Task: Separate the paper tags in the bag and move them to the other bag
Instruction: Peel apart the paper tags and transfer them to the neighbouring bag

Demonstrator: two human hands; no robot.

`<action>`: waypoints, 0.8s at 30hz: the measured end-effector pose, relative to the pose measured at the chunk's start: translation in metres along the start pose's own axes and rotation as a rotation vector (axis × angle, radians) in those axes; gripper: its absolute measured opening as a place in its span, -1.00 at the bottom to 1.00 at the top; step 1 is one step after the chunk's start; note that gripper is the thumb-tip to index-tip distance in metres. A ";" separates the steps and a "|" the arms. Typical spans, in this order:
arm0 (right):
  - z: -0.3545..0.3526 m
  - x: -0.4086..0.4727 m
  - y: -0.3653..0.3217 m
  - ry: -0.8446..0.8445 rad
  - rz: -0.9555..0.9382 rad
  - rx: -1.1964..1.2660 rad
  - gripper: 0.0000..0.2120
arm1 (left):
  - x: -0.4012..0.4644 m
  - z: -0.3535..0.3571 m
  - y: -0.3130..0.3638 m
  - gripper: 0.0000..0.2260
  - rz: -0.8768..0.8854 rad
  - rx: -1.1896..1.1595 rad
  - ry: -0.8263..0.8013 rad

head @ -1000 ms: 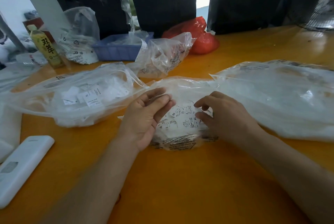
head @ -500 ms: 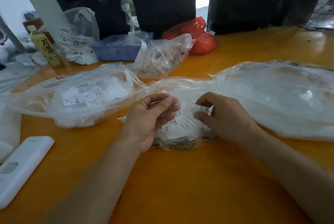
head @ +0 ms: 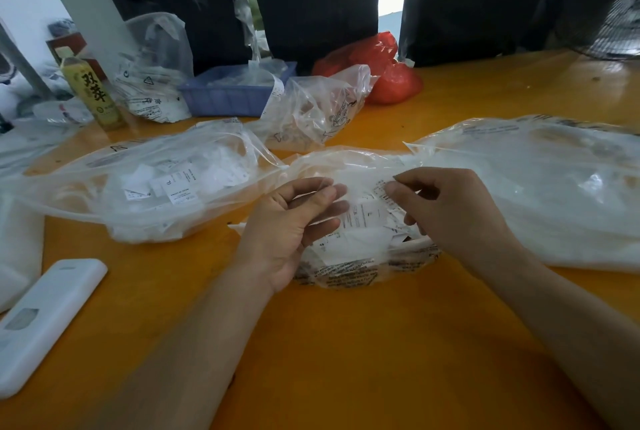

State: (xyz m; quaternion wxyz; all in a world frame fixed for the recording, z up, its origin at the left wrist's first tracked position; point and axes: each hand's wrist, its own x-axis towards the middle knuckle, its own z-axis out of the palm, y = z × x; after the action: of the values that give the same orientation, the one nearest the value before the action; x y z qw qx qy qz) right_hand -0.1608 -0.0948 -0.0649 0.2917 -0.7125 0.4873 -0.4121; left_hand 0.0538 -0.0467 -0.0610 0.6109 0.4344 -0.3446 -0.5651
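Observation:
A clear plastic bag [head: 349,270] with black print lies in the middle of the orange table, full of white paper tags [head: 360,232]. My left hand [head: 294,225] holds the bag's left side, fingers curled over the plastic. My right hand [head: 450,211] pinches a white tag [head: 381,188] at the bag's top, lifted a little above the pile. To the left lies a second clear bag [head: 145,187] holding several loose white tags [head: 173,183], its mouth facing the middle bag.
A large clear bag [head: 536,194] lies at the right. Behind stand a smaller clear bag [head: 322,110], a blue basket [head: 228,97], a red bag [head: 381,69] and a yellow-labelled bottle [head: 93,90]. A white remote [head: 45,322] lies at the front left.
My right hand has pinched a tag and lifted it up out of the pile. My left hand's fingers have curled and risen on the bag's left side.

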 end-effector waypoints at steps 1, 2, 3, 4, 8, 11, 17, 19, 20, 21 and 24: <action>-0.001 0.000 0.000 0.003 0.024 0.056 -0.88 | 0.000 0.000 -0.001 -0.73 0.002 -0.006 -0.001; -0.002 0.000 0.000 0.012 0.041 0.104 -0.87 | 0.001 -0.001 -0.001 -0.74 0.002 -0.018 -0.002; -0.002 0.000 0.000 0.025 0.050 0.149 -0.86 | 0.001 -0.001 -0.002 -0.75 0.002 -0.033 -0.003; -0.004 0.000 -0.001 0.037 0.055 0.195 -0.85 | 0.002 -0.001 -0.002 -0.76 0.002 -0.047 -0.003; -0.007 -0.001 -0.002 0.014 0.050 0.340 -0.90 | 0.003 -0.001 -0.004 -0.78 0.014 -0.066 -0.005; -0.006 0.000 -0.001 -0.029 0.063 0.423 -0.93 | 0.002 0.001 -0.004 -0.84 0.023 -0.056 -0.014; -0.003 -0.002 -0.006 -0.010 0.025 0.461 -0.89 | 0.000 0.004 -0.005 -0.81 0.001 -0.045 -0.037; -0.004 -0.004 -0.008 0.029 -0.026 0.388 -0.86 | 0.000 0.004 -0.005 -0.80 -0.007 -0.034 -0.053; -0.004 -0.004 -0.009 0.044 -0.051 0.365 -0.86 | 0.000 0.005 -0.005 -0.79 -0.009 -0.020 -0.062; -0.005 -0.005 -0.010 0.055 -0.073 0.356 -0.88 | 0.000 0.005 -0.005 -0.77 -0.009 -0.005 -0.072; -0.006 -0.006 -0.013 0.075 -0.109 0.325 -0.94 | -0.001 0.005 -0.005 -0.76 -0.008 0.020 -0.095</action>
State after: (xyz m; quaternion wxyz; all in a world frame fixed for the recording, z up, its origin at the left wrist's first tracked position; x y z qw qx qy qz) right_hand -0.1611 -0.0849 -0.0530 0.3618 -0.6654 0.3855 -0.5271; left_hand 0.0471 -0.0468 -0.0641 0.5872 0.4147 -0.3772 -0.5839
